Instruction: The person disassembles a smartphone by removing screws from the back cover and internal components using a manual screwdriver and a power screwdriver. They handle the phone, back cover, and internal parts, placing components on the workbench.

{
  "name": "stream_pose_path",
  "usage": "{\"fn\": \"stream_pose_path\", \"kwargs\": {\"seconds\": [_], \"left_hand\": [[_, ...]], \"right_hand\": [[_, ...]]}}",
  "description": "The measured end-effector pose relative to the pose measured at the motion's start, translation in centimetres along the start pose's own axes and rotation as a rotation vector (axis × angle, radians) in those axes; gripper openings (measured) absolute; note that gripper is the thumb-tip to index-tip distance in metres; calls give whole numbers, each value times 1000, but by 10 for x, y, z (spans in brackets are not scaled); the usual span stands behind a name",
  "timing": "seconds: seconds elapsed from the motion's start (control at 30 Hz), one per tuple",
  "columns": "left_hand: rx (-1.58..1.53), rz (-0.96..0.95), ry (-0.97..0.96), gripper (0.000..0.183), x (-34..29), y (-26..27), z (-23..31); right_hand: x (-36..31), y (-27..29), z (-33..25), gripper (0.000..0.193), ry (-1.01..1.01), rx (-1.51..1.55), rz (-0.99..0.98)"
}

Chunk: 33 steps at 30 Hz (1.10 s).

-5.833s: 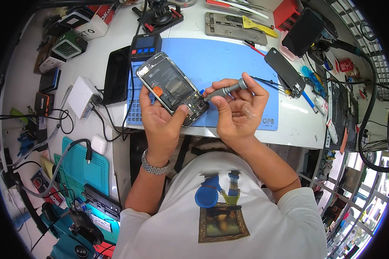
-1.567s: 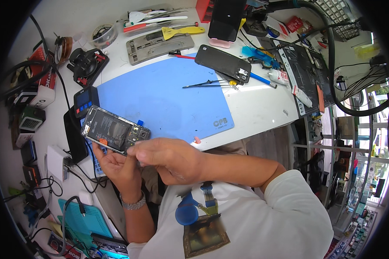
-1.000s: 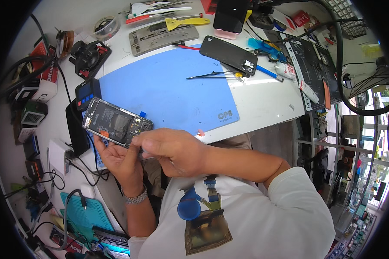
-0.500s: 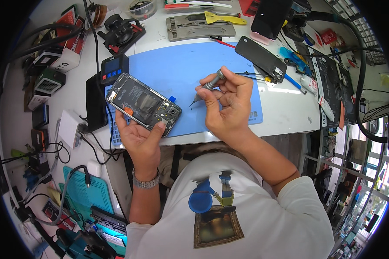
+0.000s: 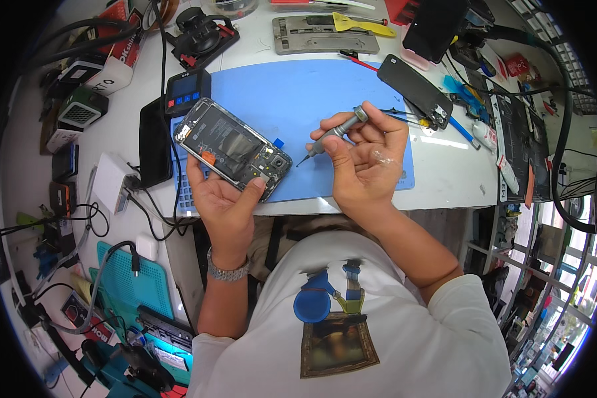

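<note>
My left hand (image 5: 224, 199) holds an opened phone (image 5: 231, 147) with its back off, its inner boards and camera showing, tilted above the near edge of a blue work mat (image 5: 298, 99). My right hand (image 5: 365, 159) grips a small grey screwdriver (image 5: 331, 134). Its tip points left toward the phone's lower end but stays a little apart from it. A metal watch sits on my left wrist.
A black phone back cover (image 5: 414, 89) and tweezers (image 5: 404, 114) lie at the mat's right edge. A grey metal jig (image 5: 325, 36) with a yellow pry tool (image 5: 361, 25) sits behind. Small devices, a white charger (image 5: 109, 189) and cables crowd the left side. The table edge runs below my hands.
My right hand moved from the phone to the mat's right side, picked up the screwdriver, and now brings it back toward the phone. My left hand kept holding the phone.
</note>
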<state>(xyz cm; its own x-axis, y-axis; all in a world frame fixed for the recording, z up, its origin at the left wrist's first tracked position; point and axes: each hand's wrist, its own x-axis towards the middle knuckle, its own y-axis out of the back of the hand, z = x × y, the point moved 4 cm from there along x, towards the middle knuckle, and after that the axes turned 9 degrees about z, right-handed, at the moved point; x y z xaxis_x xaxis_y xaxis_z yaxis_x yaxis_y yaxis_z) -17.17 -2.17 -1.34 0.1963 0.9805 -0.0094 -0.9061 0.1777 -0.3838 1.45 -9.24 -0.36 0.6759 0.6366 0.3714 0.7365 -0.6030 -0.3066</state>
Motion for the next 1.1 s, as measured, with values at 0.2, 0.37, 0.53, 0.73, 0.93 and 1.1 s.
{"fn": "stream_pose_path", "kwargs": {"seconds": [0.2, 0.37, 0.53, 0.73, 0.93, 1.1], "left_hand": [[-19, -8, -10, 95, 1, 0, -1], [-22, -4, -14, 95, 1, 0, -2], [-18, 2, -11, 96, 1, 1, -2], [-23, -9, -17, 95, 0, 1, -1], [-11, -4, -23, 96, 1, -1, -2], [4, -14, -16, 96, 1, 0, -1]], "right_hand": [[-10, -15, 6, 56, -242, 216, 4], [-16, -20, 11, 56, -269, 211, -17], [-18, -19, 16, 55, -280, 202, -16], [-18, -17, 19, 57, -227, 150, -30], [-22, -20, 6, 60, 123, 104, -186], [-23, -22, -16, 67, 367, -56, -409]]}}
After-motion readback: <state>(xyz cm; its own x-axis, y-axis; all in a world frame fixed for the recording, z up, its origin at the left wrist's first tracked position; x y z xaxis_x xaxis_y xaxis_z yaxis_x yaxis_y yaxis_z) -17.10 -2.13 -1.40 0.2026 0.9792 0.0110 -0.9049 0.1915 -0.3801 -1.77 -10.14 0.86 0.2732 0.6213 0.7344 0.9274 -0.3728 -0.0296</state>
